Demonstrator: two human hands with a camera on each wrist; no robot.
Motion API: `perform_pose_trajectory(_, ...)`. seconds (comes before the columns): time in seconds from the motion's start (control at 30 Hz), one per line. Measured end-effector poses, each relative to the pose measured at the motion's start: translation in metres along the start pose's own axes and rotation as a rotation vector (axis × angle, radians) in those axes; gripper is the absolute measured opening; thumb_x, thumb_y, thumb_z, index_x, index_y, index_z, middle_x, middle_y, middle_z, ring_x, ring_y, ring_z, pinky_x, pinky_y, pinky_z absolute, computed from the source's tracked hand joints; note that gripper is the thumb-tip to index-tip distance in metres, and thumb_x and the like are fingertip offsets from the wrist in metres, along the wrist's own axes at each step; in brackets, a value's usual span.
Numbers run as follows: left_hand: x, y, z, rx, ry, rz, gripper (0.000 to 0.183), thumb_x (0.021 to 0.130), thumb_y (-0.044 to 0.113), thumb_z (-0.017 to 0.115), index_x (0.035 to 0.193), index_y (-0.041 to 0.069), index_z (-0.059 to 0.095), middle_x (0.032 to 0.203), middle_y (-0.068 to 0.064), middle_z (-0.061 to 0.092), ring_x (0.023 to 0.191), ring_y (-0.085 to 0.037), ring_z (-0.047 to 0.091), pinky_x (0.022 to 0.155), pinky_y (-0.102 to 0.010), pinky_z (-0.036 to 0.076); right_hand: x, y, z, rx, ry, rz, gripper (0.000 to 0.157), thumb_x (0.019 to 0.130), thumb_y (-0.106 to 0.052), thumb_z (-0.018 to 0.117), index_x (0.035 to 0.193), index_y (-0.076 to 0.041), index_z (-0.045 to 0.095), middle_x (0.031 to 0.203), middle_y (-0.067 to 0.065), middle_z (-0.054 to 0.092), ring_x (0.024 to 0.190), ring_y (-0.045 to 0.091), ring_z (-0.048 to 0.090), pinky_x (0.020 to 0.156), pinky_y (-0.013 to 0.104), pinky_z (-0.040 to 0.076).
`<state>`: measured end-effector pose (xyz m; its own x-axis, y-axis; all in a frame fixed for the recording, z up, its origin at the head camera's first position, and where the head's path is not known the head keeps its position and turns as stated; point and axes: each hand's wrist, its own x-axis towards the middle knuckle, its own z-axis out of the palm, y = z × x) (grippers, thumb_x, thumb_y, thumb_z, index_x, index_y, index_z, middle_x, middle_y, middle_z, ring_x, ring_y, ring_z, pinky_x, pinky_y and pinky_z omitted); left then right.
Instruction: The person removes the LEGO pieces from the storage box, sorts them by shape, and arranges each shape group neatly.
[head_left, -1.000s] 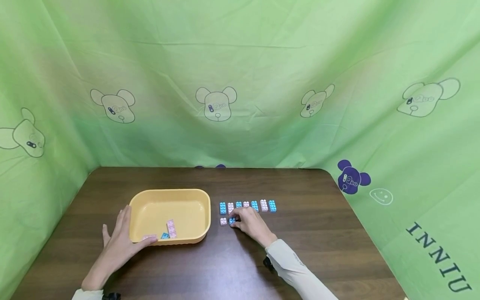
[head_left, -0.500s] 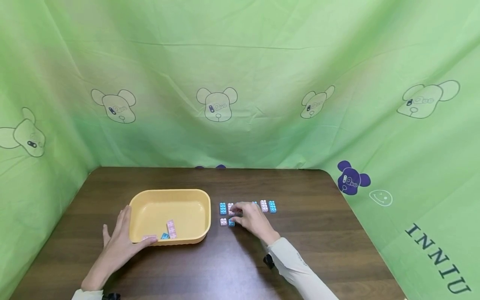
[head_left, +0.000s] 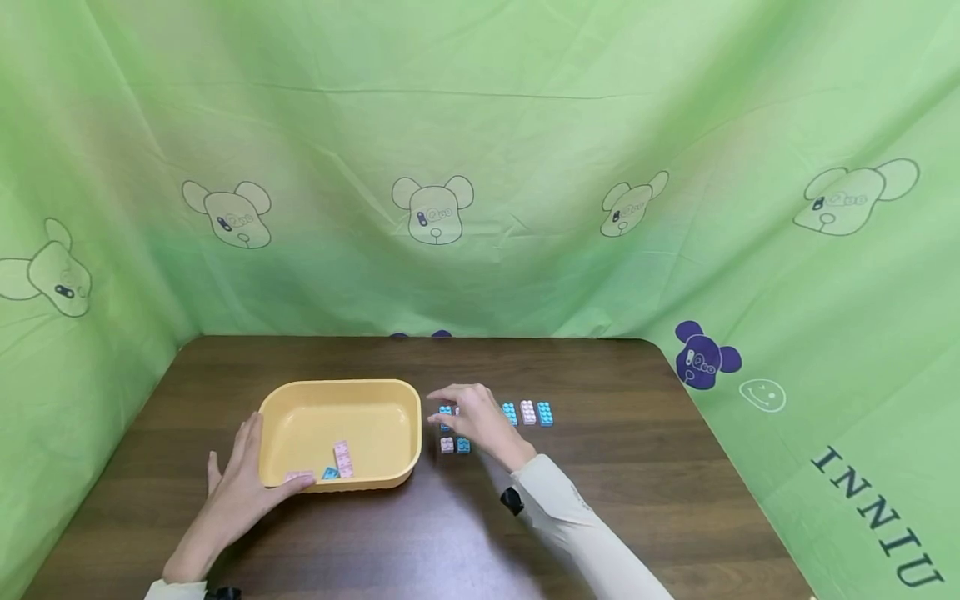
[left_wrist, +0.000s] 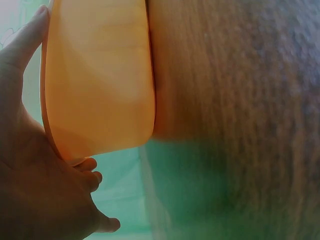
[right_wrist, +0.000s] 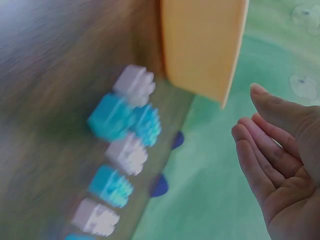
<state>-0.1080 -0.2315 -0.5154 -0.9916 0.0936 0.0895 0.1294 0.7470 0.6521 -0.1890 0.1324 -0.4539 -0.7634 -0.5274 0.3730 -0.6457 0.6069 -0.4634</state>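
My left hand point(head_left: 234, 504) rests on the near left corner of a yellow plastic tub point(head_left: 417, 417), its straight thumb along the front rim and its fingers at the left side. My right hand point(head_left: 483, 423) hovers over toy building bricks to the right of the tub, its thumb and fingers apart with nothing between them, as the right wrist view also shows. Beneath it, a small pink brick point(head_left: 447, 445) and a small blue brick point(head_left: 463, 446) sit side by side. Behind them runs a row of alternating blue and pink bricks, partly hidden by this hand.
Inside the tub lie a long pink brick point(head_left: 342, 458), a blue brick point(head_left: 330, 472) and another pink brick point(head_left: 298, 475) near the front wall. The row's right end has a blue brick point(head_left: 545, 413). A green printed curtain point(head_left: 525, 275) surrounds the brown table point(head_left: 465, 533).
My right hand has let go of the small blue brick, leaving it beside the small pink one, and has moved left and up toward the tub. The left hand stays put.
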Motion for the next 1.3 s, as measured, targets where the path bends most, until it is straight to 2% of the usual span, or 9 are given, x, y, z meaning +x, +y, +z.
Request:
perform_pose_trajectory(0.17,0.0,0.0,0.0,0.001,0.004,0.001,0.133,0.086,0.058,0.083,0.167,-0.002,-0.004,0.171,-0.034,0.006,0.157,-0.055,0.007,0.113,-0.081,-0.014,0.017,-0.015,0.006,-0.008,-0.051,-0.049,0.031,0.087,-0.005,0.086,0.115,0.005,0.078,0.11,0.016,0.079,0.099,0.029,0.078,0.088,0.034,0.062)
perform_pose_trajectory(0.37,0.0,0.001,0.0,-0.005,0.004,0.0,0.134,0.085,0.058,0.083,0.167,-0.002,-0.003,0.171,-0.035,0.007,0.156,-0.056,0.008,0.113,-0.082,-0.012,0.036,-0.032,0.013,-0.019,-0.18,-0.093,0.033,0.09,-0.007,0.084,0.12,0.006,0.076,0.114,0.016,0.079,0.093,0.027,0.077,0.082,0.028,0.06)
perform_pose_trajectory(0.53,0.003,0.003,-0.002,-0.013,-0.002,0.001,0.133,0.086,0.057,0.083,0.168,0.0,-0.005,0.171,-0.034,0.006,0.156,-0.056,0.007,0.113,-0.082,-0.014,0.051,-0.046,0.025,-0.075,-0.289,-0.154,0.035,0.092,-0.011,0.083,0.124,0.002,0.076,0.121,0.013,0.077,0.104,0.025,0.076,0.093,0.028,0.058)
perform_pose_trajectory(0.67,0.004,0.003,-0.002,-0.017,-0.011,0.009,0.131,0.088,0.056,0.082,0.168,0.001,-0.006,0.171,-0.035,0.006,0.156,-0.056,0.007,0.112,-0.082,-0.014,0.055,-0.059,0.04,-0.14,-0.356,-0.187,0.036,0.092,-0.014,0.085,0.125,-0.003,0.077,0.123,0.009,0.077,0.11,0.02,0.075,0.097,0.021,0.055)
perform_pose_trajectory(0.87,0.001,0.002,0.0,-0.004,0.004,0.013,0.131,0.087,0.057,0.082,0.168,-0.001,-0.004,0.17,-0.036,0.008,0.155,-0.057,0.01,0.111,-0.083,-0.012,0.057,-0.071,0.063,-0.175,-0.397,-0.253,0.033,0.092,-0.02,0.085,0.122,-0.006,0.079,0.12,0.004,0.078,0.108,0.012,0.075,0.093,0.013,0.052)
perform_pose_trajectory(1.1,0.0,0.001,-0.001,-0.001,0.002,0.006,0.131,0.087,0.057,0.081,0.167,-0.002,-0.005,0.17,-0.036,0.008,0.155,-0.058,0.01,0.113,-0.081,-0.014,0.069,-0.083,0.078,-0.163,-0.491,-0.289,0.033,0.092,-0.006,0.082,0.125,-0.006,0.078,0.12,0.0,0.078,0.105,0.005,0.073,0.096,0.008,0.047)
perform_pose_trajectory(1.3,-0.002,-0.001,0.001,-0.003,0.01,0.009,0.131,0.087,0.057,0.082,0.168,-0.001,-0.003,0.17,-0.035,0.009,0.155,-0.057,0.013,0.113,-0.081,-0.012,0.074,-0.089,0.094,-0.233,-0.582,-0.353,0.035,0.091,-0.011,0.085,0.126,-0.011,0.079,0.121,-0.005,0.078,0.106,0.001,0.071,0.094,0.005,0.045)
